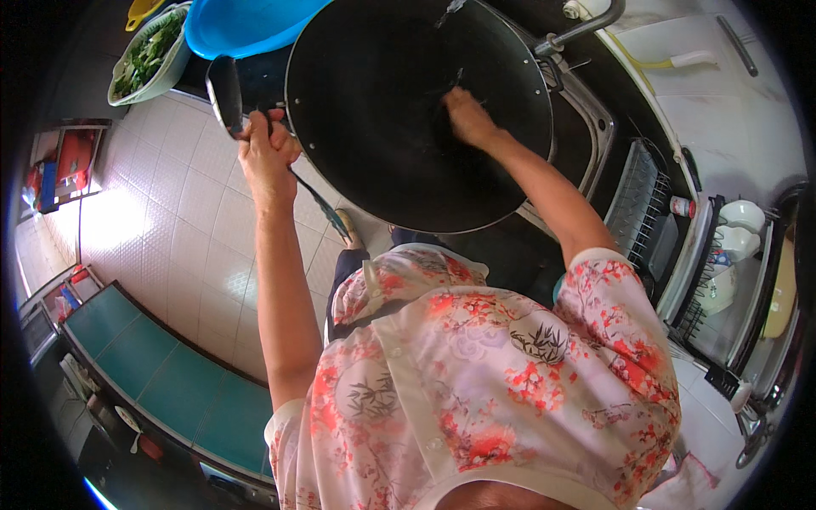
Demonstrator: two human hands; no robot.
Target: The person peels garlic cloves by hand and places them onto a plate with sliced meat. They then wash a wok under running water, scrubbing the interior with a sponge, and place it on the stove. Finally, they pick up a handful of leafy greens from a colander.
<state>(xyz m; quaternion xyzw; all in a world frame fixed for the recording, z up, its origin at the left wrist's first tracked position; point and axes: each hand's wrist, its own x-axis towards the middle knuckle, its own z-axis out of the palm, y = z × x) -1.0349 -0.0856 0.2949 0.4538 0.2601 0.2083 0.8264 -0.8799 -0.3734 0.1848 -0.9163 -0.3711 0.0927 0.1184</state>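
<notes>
A large black wok is tilted over the sink in front of me, its dark inside facing up. My left hand, beside the wok's left rim, is closed around a metal ladle or turner. The tool's shiny head points up and away, and a dark handle seems to run down below my fist. I cannot tell whether these fingers also grip the wok. Inside the wok, my right hand is blurred, with its fingers bent toward the surface. Whether it holds something is hidden. Small bright streaks of water show near it.
A faucet reaches over the sink rim at right. A blue basin and a white basket of leafy greens stand at upper left. Dish racks with white bowls line the right. A teal-tiled counter lies at lower left.
</notes>
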